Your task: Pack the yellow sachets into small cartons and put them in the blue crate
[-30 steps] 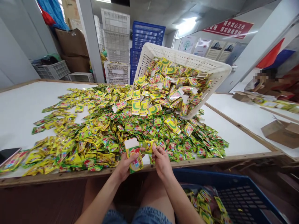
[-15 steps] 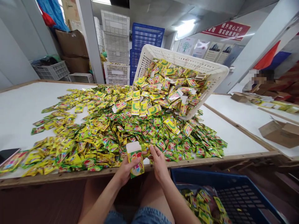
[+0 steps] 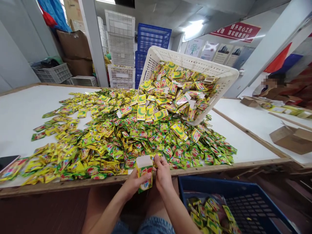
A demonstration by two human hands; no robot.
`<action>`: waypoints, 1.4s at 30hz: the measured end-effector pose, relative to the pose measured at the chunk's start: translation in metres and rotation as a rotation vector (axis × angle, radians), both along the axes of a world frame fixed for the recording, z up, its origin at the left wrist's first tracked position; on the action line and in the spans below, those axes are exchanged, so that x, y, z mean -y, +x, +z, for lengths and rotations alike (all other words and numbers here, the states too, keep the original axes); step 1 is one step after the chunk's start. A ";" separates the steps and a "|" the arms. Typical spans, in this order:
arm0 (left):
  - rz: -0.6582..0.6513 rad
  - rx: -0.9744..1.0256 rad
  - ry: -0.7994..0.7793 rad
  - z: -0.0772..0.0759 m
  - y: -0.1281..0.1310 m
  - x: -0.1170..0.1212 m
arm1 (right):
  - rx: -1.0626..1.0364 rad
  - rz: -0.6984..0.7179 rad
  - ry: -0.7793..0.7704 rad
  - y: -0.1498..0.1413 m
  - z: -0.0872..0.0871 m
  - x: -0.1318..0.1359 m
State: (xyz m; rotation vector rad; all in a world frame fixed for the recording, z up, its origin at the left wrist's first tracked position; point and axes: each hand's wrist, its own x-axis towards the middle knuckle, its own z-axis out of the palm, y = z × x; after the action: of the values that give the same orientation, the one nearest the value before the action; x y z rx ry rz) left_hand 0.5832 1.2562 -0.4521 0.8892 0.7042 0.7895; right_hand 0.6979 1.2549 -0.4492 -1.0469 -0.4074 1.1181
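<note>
My left hand [image 3: 134, 182] is closed round a small printed carton [image 3: 145, 177] with its white top flap standing up. Beside the carton's upper right edge, my right hand [image 3: 162, 170] pinches a yellow-green sachet [image 3: 156, 157], partly hidden by its fingers. Both hands are over the table's front edge. A wide heap of green and yellow sachets [image 3: 107, 143] lies just beyond them. Behind the heap, a tilted white plastic basket [image 3: 192, 60] is full of small cartons [image 3: 170, 87], some spilling onto the sachets.
A blue crate [image 3: 219, 182] with several filled packs stands below the table at my right. A wooden strip [image 3: 248, 131] divides the white tabletop. An open cardboard box [image 3: 292, 139] sits further right, and a phone [image 3: 8, 162] lies at the left edge. A person [image 3: 271, 84] is at the far right.
The carton in my left hand has moved slightly right and down, toward me. My right hand has drawn down a little, its sachet now closer to the carton.
</note>
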 end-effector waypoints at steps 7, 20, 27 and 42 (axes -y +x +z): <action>-0.039 -0.113 0.078 0.008 0.001 -0.010 | 0.496 0.174 0.201 0.035 0.035 0.000; -0.172 -0.096 0.162 0.025 0.006 -0.004 | 1.300 0.439 0.330 0.044 0.067 -0.010; -0.214 -0.083 0.159 0.018 0.012 -0.005 | 1.400 0.442 0.386 0.032 0.063 -0.004; -0.001 -0.123 0.455 -0.005 0.034 -0.044 | 1.270 0.279 0.350 0.054 0.023 0.010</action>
State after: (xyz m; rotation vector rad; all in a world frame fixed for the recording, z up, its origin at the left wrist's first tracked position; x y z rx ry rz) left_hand 0.6175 1.3003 -0.4566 1.3578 0.6403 0.9179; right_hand 0.7517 1.2449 -0.4261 -1.2988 -1.7241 0.4371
